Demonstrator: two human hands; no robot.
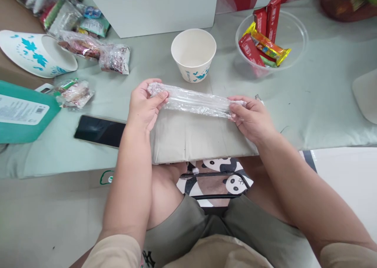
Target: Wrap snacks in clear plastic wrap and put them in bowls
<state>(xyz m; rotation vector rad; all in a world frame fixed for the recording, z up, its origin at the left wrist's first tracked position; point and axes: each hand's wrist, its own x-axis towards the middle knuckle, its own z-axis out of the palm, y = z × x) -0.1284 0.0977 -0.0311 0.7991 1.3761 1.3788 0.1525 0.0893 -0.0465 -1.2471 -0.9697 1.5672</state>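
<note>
A strip of clear, crinkled plastic film (197,101) is stretched sideways above the near part of the cloth-covered table. My left hand (149,103) pinches its left end between thumb and fingers. At the other end, my right hand (249,112) is closed on the film the same way. Just beyond the film stands an upright white paper bowl (193,57) with blue leaf prints; no contents show inside it. Whether the film is a bag or a cover I cannot tell.
A clear plastic bowl (297,36) holds red and yellow wrapped snacks. On the left lie a phone (98,130), a green jug (26,114), tilted paper bowls (35,54) and several snack packets (114,57). A white box (159,8) stands at the back.
</note>
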